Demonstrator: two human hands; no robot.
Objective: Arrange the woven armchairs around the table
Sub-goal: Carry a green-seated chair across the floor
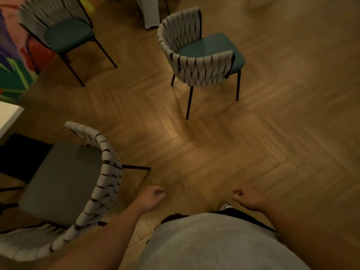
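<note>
Three woven armchairs with grey strap backs, dark green seats and black legs stand on the wooden floor. The nearest armchair (64, 180) is at lower left, its seat turned toward the white table corner (8, 115). A second armchair (200, 55) stands alone in the middle of the floor ahead. The third armchair (62, 30) is at the upper left, blurred. My left hand (151, 197) hangs just right of the nearest chair's back, fingers loosely curled, holding nothing. My right hand (247, 197) hangs free as well, fingers loosely curled.
A colourful rug or painted surface (13, 61) lies along the left edge. A pale curtain or cloth (151, 12) hangs at the top centre. Herringbone wood floor (272, 123) stretches to the right.
</note>
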